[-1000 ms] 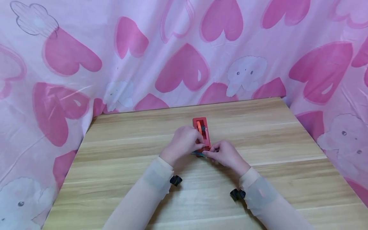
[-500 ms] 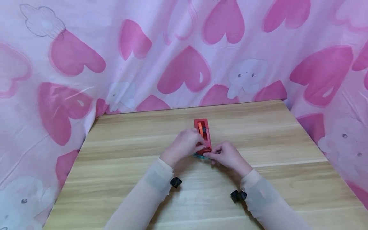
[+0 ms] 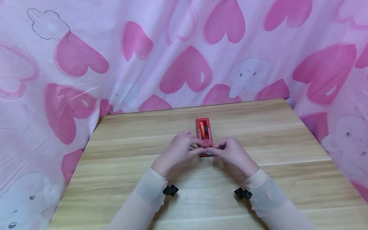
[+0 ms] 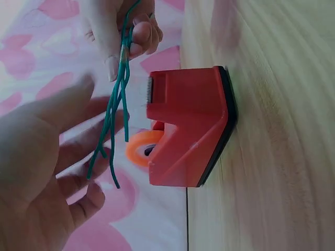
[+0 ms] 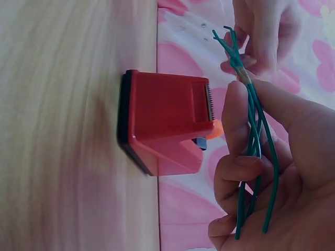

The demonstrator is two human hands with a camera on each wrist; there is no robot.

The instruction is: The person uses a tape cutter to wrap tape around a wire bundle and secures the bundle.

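Note:
My right hand (image 3: pixel 232 152) pinches a small bundle of green wires (image 5: pixel 255 120) between thumb and forefinger. A strip of tape (image 5: pixel 242 74) is wrapped around the bundle close to that pinch. The wires' loose ends (image 4: pixel 111 141) fan out in front of my left hand (image 4: pixel 49 141), whose thumb and fingers are spread apart and grip nothing visible. Whether the left fingers touch the wires cannot be told. Just beyond both hands stands a red tape dispenser (image 4: pixel 191 99) with a black base, a toothed cutter (image 4: pixel 149 90) and an orange tape roll (image 4: pixel 141 147).
The dispenser stands on a wood-grain table (image 3: pixel 129 185), toward its far side. A pink heart-patterned curtain (image 3: pixel 184 28) hangs behind the table and along both sides. Black wrist cameras (image 3: pixel 171 190) sit under the forearms.
My left hand has drawn back from the dispenser's front, and its fingers have spread. The right hand keeps its pinch on the wires. The head view has shifted slightly.

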